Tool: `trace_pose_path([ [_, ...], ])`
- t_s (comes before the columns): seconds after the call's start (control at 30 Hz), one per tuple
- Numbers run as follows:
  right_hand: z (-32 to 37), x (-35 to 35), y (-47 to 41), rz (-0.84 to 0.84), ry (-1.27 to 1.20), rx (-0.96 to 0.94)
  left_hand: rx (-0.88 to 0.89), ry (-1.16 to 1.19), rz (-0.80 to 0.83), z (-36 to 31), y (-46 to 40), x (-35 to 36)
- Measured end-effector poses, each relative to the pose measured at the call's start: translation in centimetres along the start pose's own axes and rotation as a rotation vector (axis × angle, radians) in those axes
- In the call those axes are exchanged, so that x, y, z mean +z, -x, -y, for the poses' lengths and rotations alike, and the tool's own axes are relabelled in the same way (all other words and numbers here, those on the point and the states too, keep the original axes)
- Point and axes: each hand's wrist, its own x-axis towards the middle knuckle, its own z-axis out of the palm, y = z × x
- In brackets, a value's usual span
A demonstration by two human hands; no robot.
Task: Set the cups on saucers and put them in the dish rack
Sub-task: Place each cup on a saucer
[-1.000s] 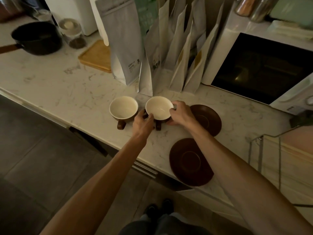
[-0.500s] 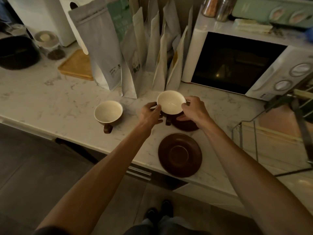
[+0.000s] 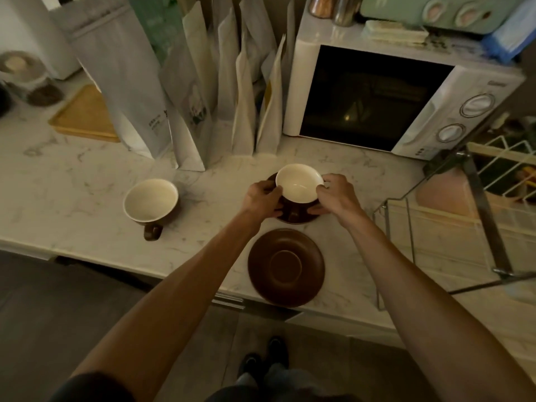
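- Head view: a brown cup (image 3: pixel 298 185) with a cream-white inside sits on a dark brown saucer (image 3: pixel 293 220) on the marbled white bench (image 3: pixel 72 181), in front of the microwave (image 3: pixel 377 97); its handle points toward the person.
- Left hand (image 3: pixel 262 198) curls its fingers round the cup's left side; right hand (image 3: pixel 336 195) pinches the rim on the right, its lower fingers reaching down to the saucer's edge.
- A second cup (image 3: pixel 150 203) of the same make, handle toward the bench edge, stands well apart to the left, on the bare bench.
- A second saucer (image 3: pixel 285 266), with a raised ring at its middle and no cup on it, lies just nearer the person than the first, at the bench edge.
- The wire dish rack (image 3: pixel 452 227) stands at the right; paper bags (image 3: pixel 185 82) stand upright behind the cups.
- Half a second ago the held cup was at the left edge of the far saucer; now it sits over the saucer's middle.
- One second ago both cups stood side by side on the bench, left of the saucers.
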Motion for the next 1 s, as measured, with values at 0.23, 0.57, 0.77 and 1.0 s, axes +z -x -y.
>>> trace_pose_path([
  [0.23,-0.3,0.3,-0.7,0.013,0.001,0.017,-0.026,-0.006,-0.010,0.4,-0.7,0.2],
  [0.57,-0.6,0.9,-1.2,0.014,-0.005,0.015,-0.038,-0.005,-0.012,0.5,-0.9,-0.1],
  [0.77,-0.5,0.7,-1.0,0.020,0.026,0.021,-0.048,-0.014,-0.002,0.5,-0.9,-0.3],
  [1.0,-0.3,0.9,-0.3,-0.013,0.289,-0.046,-0.012,-0.058,0.011,0.6,-0.5,-0.9],
])
